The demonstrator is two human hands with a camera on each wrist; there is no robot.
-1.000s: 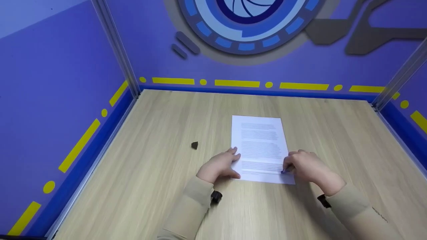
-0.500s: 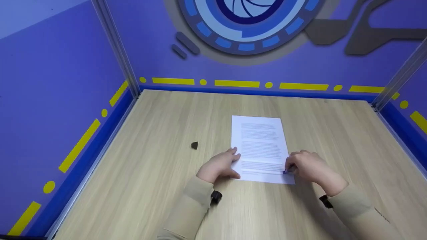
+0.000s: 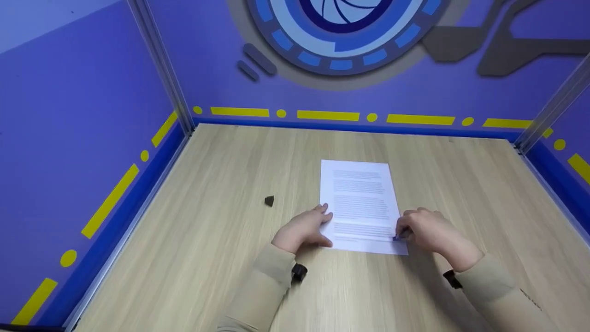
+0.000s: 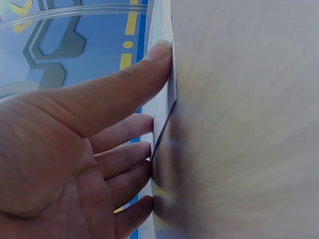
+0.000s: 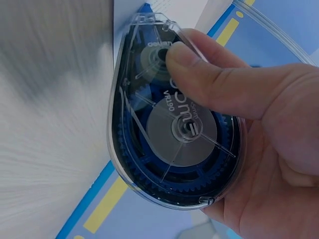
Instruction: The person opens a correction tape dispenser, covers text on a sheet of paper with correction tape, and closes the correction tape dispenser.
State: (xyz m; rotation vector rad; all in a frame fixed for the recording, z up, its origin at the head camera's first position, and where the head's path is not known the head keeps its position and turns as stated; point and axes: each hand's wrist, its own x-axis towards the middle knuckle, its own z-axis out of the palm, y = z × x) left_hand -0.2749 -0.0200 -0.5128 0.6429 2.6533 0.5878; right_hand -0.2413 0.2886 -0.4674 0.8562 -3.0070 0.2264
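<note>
A sheet of printed paper (image 3: 362,184) lies on the table. My left hand (image 3: 302,228) rests on its lower left edge, fingers spread; in the left wrist view the thumb (image 4: 158,52) and fingertips press on the sheet. My right hand (image 3: 428,233) pinches a correction tape dispenser (image 5: 174,134) at the sheet's lower right. Its case is clear, with blue wheels inside, and the thumb lies across its upper side. The blue tip (image 5: 146,8) is right at the paper. Pale bands cross the lower text lines. In the head view the hand hides most of the dispenser.
A small dark angular piece (image 3: 269,201) lies on the wooden table (image 3: 221,193) left of the paper. Blue-purple panels (image 3: 92,115) with yellow marks enclose the table at the back and both sides.
My right hand has moved slightly to the right with the correction tape dispenser, its tip following the bottom lines toward the right edge. The left hand and the paper stay put.
</note>
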